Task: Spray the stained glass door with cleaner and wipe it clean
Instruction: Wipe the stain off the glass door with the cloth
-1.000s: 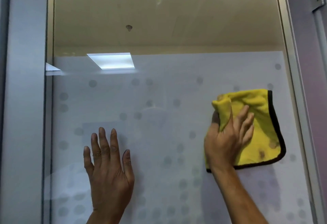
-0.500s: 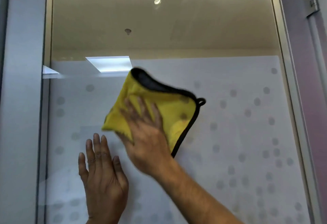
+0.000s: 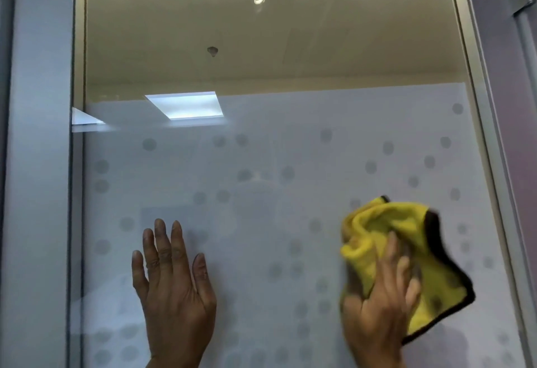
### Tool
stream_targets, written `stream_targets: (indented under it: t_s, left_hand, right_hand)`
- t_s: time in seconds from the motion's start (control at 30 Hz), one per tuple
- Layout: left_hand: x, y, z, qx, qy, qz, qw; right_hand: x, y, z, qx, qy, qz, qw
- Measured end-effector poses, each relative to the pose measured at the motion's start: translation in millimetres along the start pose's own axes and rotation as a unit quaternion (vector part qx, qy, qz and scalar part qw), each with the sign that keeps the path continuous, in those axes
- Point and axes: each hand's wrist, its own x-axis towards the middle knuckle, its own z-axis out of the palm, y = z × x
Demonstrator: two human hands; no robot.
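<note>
The left hand point(image 3: 174, 289), fingers straight, lay flat on the frosted glass door point(image 3: 276, 149) at seven o'clock, probably bracing it. At four o'clock the right hand point(image 3: 380, 303) pressed a bunched yellow microfibre cloth point(image 3: 386, 222) to the pane, fingers flat, thumb hidden, evidently mid-wipe.

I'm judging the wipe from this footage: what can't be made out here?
Head view only.
Glass door beneath the yellow cloth and right hand: covered.
Right hand's grip: motion-blurred.
Glass behind the left hand: covered.
Door's lower part: cut off by the bottom edge.
Stains: indistinguishable from frosted dots.
</note>
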Motion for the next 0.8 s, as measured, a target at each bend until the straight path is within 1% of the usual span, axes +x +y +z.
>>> stream_targets:
  t_s: [0.07, 0.13, 0.3, 0.33, 0.4, 0.47, 0.5, 0.63, 0.73, 0.8]
  left_hand:
    - [0, -1, 0, 0.002, -0.001, 0.001, 1.000]
    - [0, 0, 0, 0.003, 0.000, -0.001, 1.000]
    - [1, 1, 0, 0.012, -0.004, 0.000, 1.000]
    - [1, 1, 1, 0.014, -0.005, 0.001, 1.000]
    - [0, 1, 1, 0.018, -0.004, 0.002, 1.000]
    - [0, 1, 2, 0.021, -0.001, 0.003, 1.000]
    - [1, 1, 2, 0.025, 0.003, 0.003, 1.000]
    - [1, 1, 4, 0.028, 0.019, 0.006, 0.999]
    - [2, 1, 5, 0.026, 0.040, 0.010, 0.999]
    - [2, 1, 6, 0.004, 0.059, 0.001, 0.998]
  right_hand:
    - [38, -3, 5, -0.008, 0.018, 0.053, 0.998]
    - [75, -12, 18, 0.002, 0.035, 0.083, 0.996]
    - [148, -58, 49, 0.059, 0.066, 0.086, 0.992]
    - [159, -72, 55, 0.073, 0.070, 0.071, 0.992]
    - [172, -105, 68, 0.087, 0.076, 0.015, 0.993]
    - [173, -141, 79, 0.098, 0.071, -0.068, 0.990]
    - [170, -157, 83, 0.106, 0.056, -0.110, 0.987]
    - [142, -203, 86, 0.137, -0.065, -0.233, 0.961]
    - [103, -205, 77, 0.158, -0.142, -0.304, 0.929]
    - [78, -193, 65, 0.165, -0.179, -0.325, 0.914]
